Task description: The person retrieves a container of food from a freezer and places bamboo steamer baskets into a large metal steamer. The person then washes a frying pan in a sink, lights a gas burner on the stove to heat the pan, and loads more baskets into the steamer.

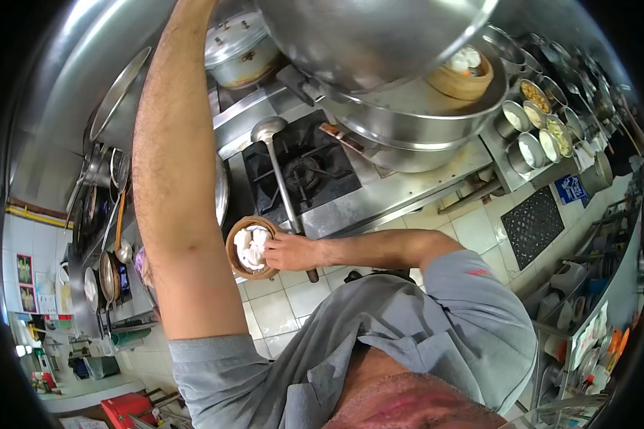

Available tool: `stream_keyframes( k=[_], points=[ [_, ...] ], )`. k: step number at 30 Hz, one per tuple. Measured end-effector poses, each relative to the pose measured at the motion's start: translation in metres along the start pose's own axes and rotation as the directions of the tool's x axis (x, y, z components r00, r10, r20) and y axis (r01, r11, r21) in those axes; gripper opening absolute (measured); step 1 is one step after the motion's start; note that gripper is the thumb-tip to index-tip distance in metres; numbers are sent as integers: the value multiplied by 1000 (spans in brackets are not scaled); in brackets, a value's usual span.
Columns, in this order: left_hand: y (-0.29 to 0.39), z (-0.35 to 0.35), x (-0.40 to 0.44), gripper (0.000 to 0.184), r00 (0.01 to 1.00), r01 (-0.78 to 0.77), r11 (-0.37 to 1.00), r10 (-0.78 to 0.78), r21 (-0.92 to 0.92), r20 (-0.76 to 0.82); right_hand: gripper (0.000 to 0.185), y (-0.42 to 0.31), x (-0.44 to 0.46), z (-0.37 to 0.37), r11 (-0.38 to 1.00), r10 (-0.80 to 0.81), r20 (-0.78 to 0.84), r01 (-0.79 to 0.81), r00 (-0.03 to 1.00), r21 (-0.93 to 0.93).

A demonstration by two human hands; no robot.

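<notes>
My right hand (293,252) is closed on the near rim of a small round bamboo steamer basket (230,259), with its fingertips beside the white buns (250,244) inside. The basket is held in front of the stove's edge. My left arm (175,157) stretches up past the top of the view, so its hand is hidden. A big metal lid (372,43) hangs tilted over a wide metal steamer pot (422,132); what holds it is out of sight. In that pot sits another bamboo basket (472,84) with white buns.
A long-handled ladle (279,171) lies across the gas burner (304,171), its handle passing beside my right hand. A lidded pot (240,53) stands behind. Several small metal containers of ingredients (533,114) line the right side. A black mat (531,225) lies on the tiled floor.
</notes>
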State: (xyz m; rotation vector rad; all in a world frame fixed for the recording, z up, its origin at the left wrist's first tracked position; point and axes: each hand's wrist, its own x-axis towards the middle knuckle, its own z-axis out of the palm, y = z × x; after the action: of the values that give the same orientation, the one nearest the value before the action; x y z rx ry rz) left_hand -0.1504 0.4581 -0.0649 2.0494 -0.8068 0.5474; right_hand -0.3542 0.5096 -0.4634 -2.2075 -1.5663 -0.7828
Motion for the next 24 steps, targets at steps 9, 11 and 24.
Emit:
stream_keyframes(
  k=[9, 11, 24],
  points=[
    [7, 5, -6, 27, 999, 33, 992, -38, -121, -38, 13, -7, -77, -285, 999, 52, 219, -47, 974, -28],
    [11, 5, -8, 28, 998, 33, 992, -38, -123, -40, 13, -7, -93, -342, 992, 112, 268, -93, 957, -81],
    [21, 17, -8, 35, 993, 114, 979, -119, -170, -20, 27, 55, -132, -501, 847, 466, 176, -380, 867, -371]
  ],
)
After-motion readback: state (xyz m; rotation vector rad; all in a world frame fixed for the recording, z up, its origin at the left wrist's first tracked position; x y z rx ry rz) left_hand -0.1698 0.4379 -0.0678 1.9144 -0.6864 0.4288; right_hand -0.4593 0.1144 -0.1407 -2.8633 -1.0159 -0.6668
